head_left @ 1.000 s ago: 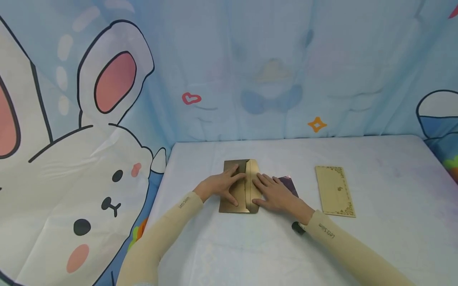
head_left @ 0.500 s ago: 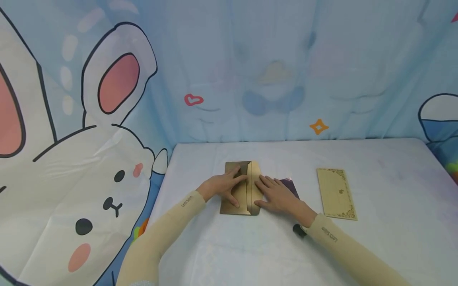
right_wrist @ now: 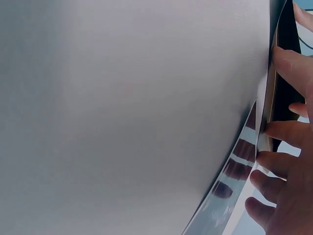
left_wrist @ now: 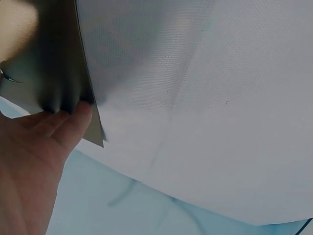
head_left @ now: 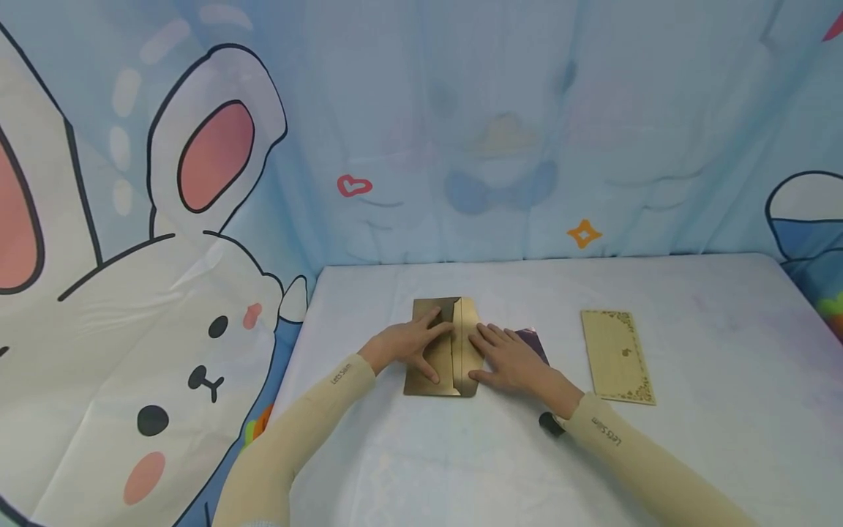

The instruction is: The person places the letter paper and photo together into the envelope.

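Note:
A gold envelope (head_left: 421, 307) lies on the white table, its pointed flap (head_left: 468, 315) on the right side. My left hand (head_left: 410, 344) rests on the envelope's body with thumb and fingers spread. In the left wrist view, fingertips press down close to the edge of the shiny gold paper (left_wrist: 54, 29). My right hand (head_left: 514, 362) lies flat, its fingertips touching the outer edge of the flap. Partly hidden behind that hand is a dark purple glossy sheet (head_left: 533, 342). The right wrist view shows straight fingers (right_wrist: 288, 134) along the envelope's edge, with their reflections in the glossy sheet.
A cream-gold card (head_left: 617, 355) with ornate corner patterns lies to the right of my right hand. A small black object (head_left: 549, 423) shows at my right wrist. Behind the table's back edge hangs a blue curtain (head_left: 507, 146); a cartoon rabbit print (head_left: 178, 366) covers the left side.
Both hands keep their places on the envelope. Only the head view has shifted slightly.

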The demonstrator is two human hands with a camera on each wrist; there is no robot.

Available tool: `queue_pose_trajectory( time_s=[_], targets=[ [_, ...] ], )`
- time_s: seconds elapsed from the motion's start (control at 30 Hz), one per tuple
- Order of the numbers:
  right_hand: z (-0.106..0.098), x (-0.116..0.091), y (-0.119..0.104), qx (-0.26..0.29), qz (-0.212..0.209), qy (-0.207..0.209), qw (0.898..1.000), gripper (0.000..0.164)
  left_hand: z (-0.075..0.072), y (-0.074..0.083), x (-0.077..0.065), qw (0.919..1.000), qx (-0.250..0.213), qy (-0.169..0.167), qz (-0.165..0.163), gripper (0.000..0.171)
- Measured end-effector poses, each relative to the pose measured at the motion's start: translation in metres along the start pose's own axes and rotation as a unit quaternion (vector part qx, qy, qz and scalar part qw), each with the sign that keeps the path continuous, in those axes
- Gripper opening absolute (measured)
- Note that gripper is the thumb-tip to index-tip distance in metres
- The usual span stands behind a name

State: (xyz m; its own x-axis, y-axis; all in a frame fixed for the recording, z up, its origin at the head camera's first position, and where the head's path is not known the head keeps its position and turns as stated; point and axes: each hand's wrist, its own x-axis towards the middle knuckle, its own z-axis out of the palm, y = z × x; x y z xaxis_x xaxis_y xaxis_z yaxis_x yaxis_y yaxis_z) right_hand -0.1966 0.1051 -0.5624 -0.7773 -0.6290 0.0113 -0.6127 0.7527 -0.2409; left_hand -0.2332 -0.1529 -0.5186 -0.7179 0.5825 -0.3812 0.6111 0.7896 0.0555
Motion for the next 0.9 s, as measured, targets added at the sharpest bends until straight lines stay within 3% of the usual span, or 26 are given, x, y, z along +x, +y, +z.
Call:
queue_pose_trajectory(
  time_s=[0.53,0.9],
  targets=[
    [-0.0008,-0.0026,0.0026,-0.008,-0.008,0.015,1.0,0.075,-0.004,0.0025,0.0009,0.9997,0.021,-0.012,-0.004,0.113],
    [-0.0005,-0.0076,0.0064,0.007,-0.007,0.02,1.0,0.074,0.0005,0.0006,0.005,0.9999,0.007,-0.011,-0.005,0.116]
  ],
)
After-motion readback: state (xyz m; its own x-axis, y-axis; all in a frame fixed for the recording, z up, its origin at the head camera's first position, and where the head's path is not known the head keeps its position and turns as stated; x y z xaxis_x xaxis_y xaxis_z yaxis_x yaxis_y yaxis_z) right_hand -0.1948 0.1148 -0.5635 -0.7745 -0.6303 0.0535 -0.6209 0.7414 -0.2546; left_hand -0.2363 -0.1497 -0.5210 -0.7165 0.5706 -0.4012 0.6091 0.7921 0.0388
